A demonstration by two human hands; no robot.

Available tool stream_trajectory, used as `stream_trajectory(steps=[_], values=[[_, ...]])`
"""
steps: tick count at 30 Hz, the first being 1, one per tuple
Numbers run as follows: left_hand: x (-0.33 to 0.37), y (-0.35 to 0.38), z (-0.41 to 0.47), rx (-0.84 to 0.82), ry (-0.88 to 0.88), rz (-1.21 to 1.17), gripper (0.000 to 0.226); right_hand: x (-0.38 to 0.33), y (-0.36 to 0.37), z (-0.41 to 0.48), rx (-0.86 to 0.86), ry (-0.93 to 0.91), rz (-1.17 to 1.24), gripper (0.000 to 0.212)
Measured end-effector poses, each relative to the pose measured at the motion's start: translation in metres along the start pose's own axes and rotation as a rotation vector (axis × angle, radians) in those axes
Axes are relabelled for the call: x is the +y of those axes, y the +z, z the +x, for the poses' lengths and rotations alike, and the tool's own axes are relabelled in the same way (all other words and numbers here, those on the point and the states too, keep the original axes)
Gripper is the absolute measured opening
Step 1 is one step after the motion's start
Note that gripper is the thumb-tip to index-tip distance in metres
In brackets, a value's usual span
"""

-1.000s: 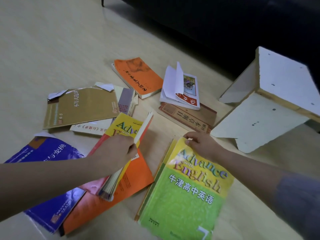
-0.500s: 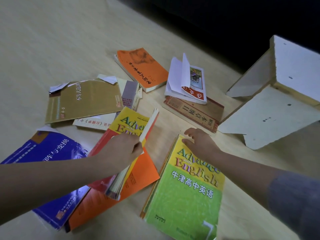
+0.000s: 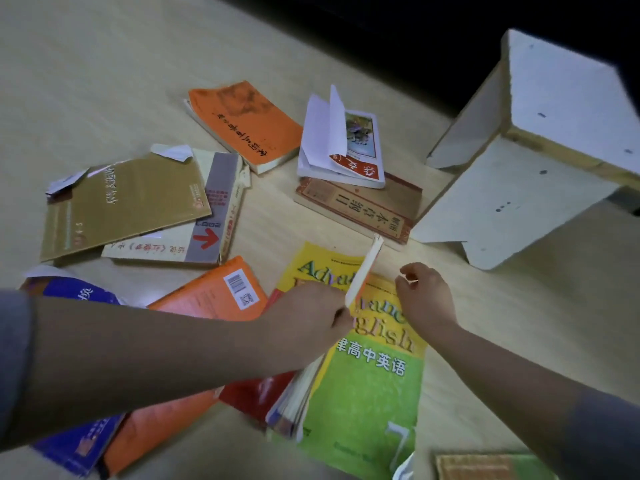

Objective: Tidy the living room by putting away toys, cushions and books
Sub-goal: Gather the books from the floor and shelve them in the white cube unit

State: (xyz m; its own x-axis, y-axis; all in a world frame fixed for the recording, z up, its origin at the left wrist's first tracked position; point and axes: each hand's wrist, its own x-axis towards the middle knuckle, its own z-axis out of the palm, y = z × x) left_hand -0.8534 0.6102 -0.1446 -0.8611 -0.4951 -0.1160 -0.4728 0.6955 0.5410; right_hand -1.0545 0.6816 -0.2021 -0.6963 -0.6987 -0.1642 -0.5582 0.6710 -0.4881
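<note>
Yellow book (image 3: 313,263) ("Adva…" on cover): L hand (image 3: 308,317) grips it along the page edge, fingers curled round it. The book is tilted up on edge w/ cover facing left, and the page block runs from near the stool down toward the cam. Red shows on its underside below the forearm. It sits over the left side of the green book (image 3: 367,393).

Green book lies flat on the floor (image 3: 104,64), front centre, cover up, "English" + Chinese title partly readable. R hand (image 3: 424,299) is at its far right corner, fingers loosely curled, nothing in it. Touching the cover or just above it: can't tell.

Around:
- Orange book w/ barcode (image 3: 214,292) is flat, just left of the yellow one, partly under the L forearm.
- Blue book (image 3: 72,445) is further left, also under the arm.
- Behind those, tan book (image 3: 124,202) overlaps cream book w/ red arrow (image 3: 207,237).
- Far orange book (image 3: 246,123) is flat at far centre, near the cream one's corner.
- White book (image 3: 360,147) is to the right of it, pages fanned up, stacked on brown book (image 3: 363,206).
- White stool (image 3: 519,174) is tipped on its side at right, its edge right by the brown book's corner; contact unclear.
- Blurred book (image 3: 485,465) is at the bottom right edge, only a corner in view.
- Dark furniture (image 3: 450,36) runs across the top, no detail visible.
</note>
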Motion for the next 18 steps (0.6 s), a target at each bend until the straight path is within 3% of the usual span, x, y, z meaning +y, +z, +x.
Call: stream_trajectory(steps=[12, 18], values=[[0.021, 0.047, 0.021, -0.032, -0.029, -0.083, 0.036, 0.04, -0.011, 0.002, 0.093, 0.264, 0.379, 0.025], [0.029, 0.061, 0.018, 0.028, -0.048, -0.186, 0.038, 0.043, -0.011, -0.009, 0.118, 0.224, 0.409, 0.024]])
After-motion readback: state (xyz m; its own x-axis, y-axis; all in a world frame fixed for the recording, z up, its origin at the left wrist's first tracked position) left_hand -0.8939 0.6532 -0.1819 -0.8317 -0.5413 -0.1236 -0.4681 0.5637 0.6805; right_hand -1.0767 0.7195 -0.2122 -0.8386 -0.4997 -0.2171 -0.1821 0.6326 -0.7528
